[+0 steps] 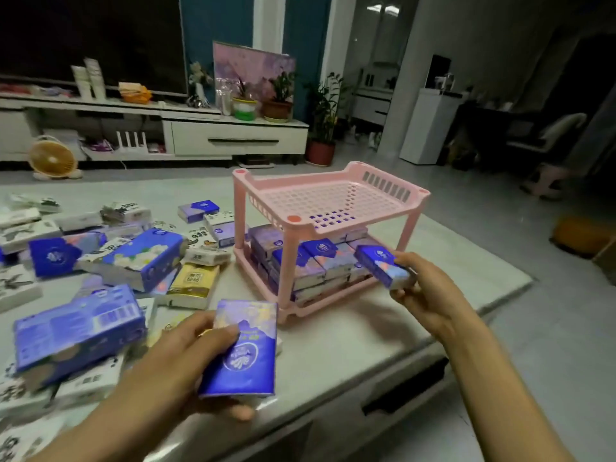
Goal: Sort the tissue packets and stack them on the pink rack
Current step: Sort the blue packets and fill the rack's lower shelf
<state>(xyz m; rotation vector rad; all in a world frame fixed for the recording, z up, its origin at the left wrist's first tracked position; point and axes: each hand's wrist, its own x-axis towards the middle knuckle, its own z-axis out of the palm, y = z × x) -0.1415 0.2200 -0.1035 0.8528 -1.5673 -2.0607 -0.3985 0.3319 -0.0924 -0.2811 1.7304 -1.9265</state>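
Observation:
A pink two-tier rack [301, 225] stands on the table, right of centre. Its top shelf is bare; its lower shelf holds several stacked purple tissue packets [310, 265]. My right hand [423, 291] grips a blue-purple packet [383, 266] at the rack's right front corner, level with the lower shelf. My left hand [176, 358] holds another blue-purple packet [245, 348] upright near the table's front edge, in front of the rack. A loose heap of mixed packets [100, 261], blue, white and gold, covers the table's left half.
The pale table [350, 338] ends just right of the rack and just below my left hand. A gold packet [195, 285] lies between the heap and the rack. Beyond the table are a TV cabinet, potted plants and a small fan on the floor.

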